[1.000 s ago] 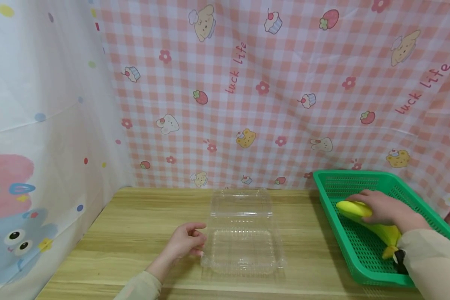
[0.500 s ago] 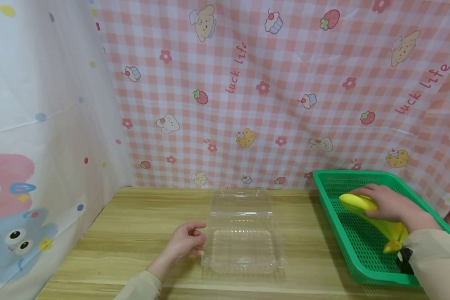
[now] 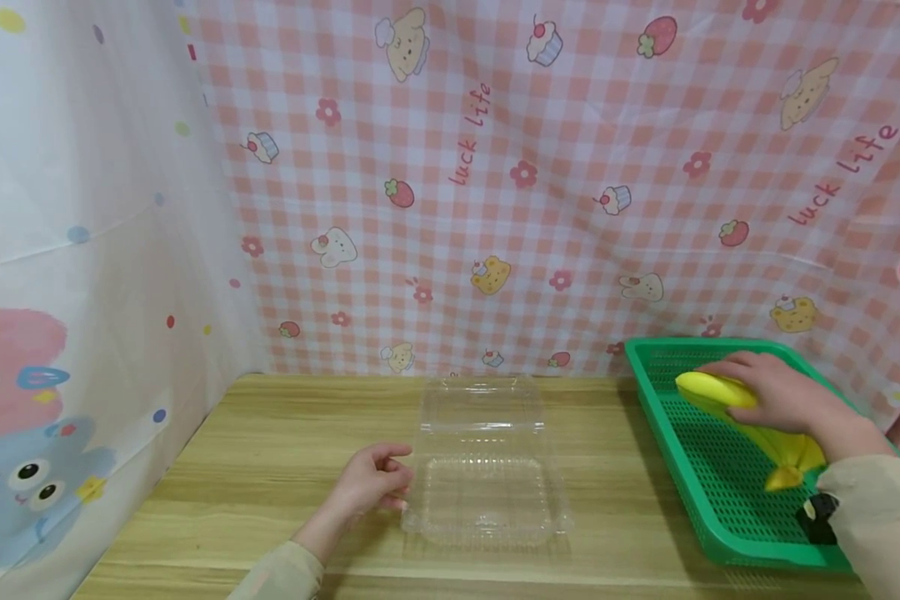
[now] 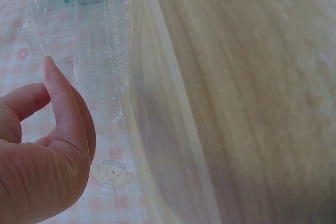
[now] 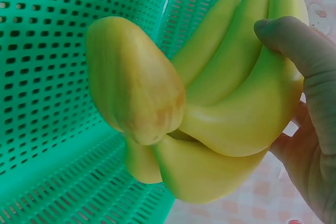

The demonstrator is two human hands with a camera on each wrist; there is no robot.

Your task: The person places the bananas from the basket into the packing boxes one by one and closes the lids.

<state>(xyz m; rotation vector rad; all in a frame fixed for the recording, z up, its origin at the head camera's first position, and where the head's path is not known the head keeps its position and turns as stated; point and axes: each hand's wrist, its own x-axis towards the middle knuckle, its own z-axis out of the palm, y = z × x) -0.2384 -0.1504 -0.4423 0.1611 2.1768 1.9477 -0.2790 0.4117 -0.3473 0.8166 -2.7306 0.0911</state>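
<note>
A bunch of yellow bananas (image 3: 716,390) is in my right hand (image 3: 787,402), above the floor of the green basket (image 3: 662,450). In the right wrist view, my thumb presses on one banana (image 5: 244,121) while fingers wrap behind the bunch, its thick stem end facing the camera. My left hand (image 3: 369,482) rests beside a clear plastic clamshell container (image 3: 487,530), fingers loosely bent, fingertips right at its left edge. The container stands open, lid folded back toward the wall. In the left wrist view, my fingertips overlap the container (image 4: 94,56).
The wooden table (image 3: 300,433) runs back to a pink checked cloth (image 3: 450,225) hanging behind it. A white patterned curtain (image 3: 120,208) closes off the left side. A small black device (image 3: 817,515) sits by my right cuff.
My right hand has lifted the bananas up from the basket floor, moving slightly right and away. The left hand and the container have stayed put.
</note>
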